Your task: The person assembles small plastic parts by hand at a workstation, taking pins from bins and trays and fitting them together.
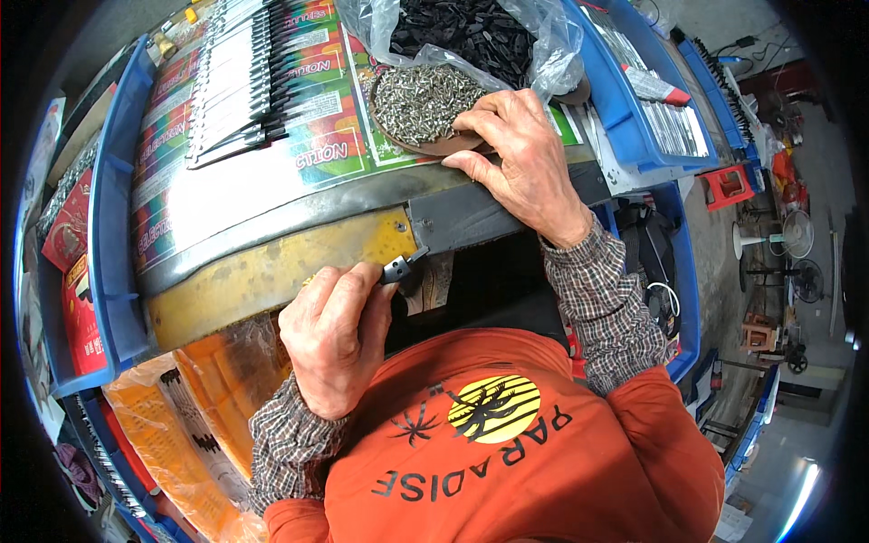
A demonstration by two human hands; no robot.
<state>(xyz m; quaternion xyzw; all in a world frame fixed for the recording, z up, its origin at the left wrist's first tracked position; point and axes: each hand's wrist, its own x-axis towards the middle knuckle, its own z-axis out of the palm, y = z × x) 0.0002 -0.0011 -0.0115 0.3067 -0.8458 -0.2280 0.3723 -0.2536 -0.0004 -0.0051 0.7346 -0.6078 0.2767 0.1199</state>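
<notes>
A brown dish (434,147) heaped with small silvery screws (421,101) sits near the front of the table (308,269). The right hand (525,163) is at the dish's right side, its forefinger reaching over the screws and its thumb just in front of the rim. Its grip is partly open, thumb and forefinger parted, with some of the brown rim showing in the gap.

The left hand (333,339) is in front of the dish and to its left, by the table's front edge. Its grip is pinched closed, thumb and forefinger holding a small dark part (396,270); the fingers hide much of it, but it seems to be a black block with a narrow metal piece sticking out to the right.

Behind the dish, a clear plastic bag (555,43) lies open around a pile of black pieces (471,34). Left of the dish, a row of slim, pale strips with dark ends (244,81) lies on a colourful printed sheet (299,176). To the right of the dish stands a blue bin (617,127) with thin silvery strips (674,129) inside; another blue bin (118,199) stands at the far left of the dish.
</notes>
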